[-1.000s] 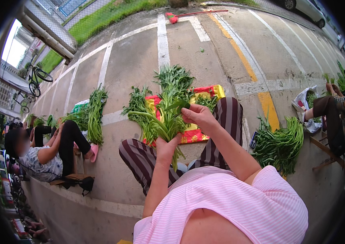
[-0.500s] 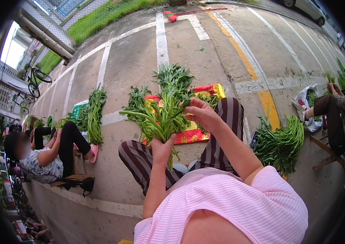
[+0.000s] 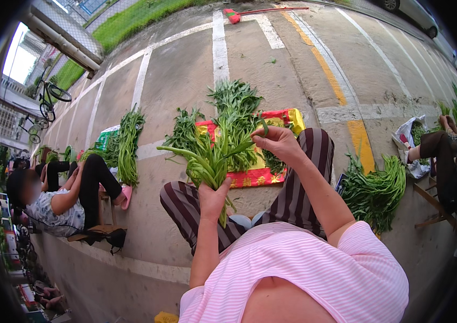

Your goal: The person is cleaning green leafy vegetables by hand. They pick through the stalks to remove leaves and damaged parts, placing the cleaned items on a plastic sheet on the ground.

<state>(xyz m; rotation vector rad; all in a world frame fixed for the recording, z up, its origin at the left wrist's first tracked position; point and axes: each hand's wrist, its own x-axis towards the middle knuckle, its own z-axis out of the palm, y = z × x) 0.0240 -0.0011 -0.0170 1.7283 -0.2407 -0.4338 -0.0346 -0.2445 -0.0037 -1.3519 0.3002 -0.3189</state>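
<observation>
My left hand (image 3: 212,199) is closed around the stems of a bunch of water spinach (image 3: 204,167), held between my knees with its leafy ends pointing away from me. To the right of the bunch, my right hand (image 3: 279,144) pinches a long green leaf (image 3: 242,147) that stretches toward the bunch; whether it is still attached I cannot tell. Beyond and under my hands, more water spinach (image 3: 235,99) lies heaped on a red and yellow sack (image 3: 255,179). The bunch covers part of that heap.
A loose pile of greens (image 3: 379,185) lies right of my knee, near a seated co-worker (image 3: 446,156) with a white bag (image 3: 413,167). On the left, another person (image 3: 59,202) sits beside long greens (image 3: 130,148). A red broom (image 3: 232,16) lies far ahead on the paving.
My right hand has drawn slightly right, away from the bunch, and the pinched leaf now shows stretched out. My left hand keeps its hold on the stems.
</observation>
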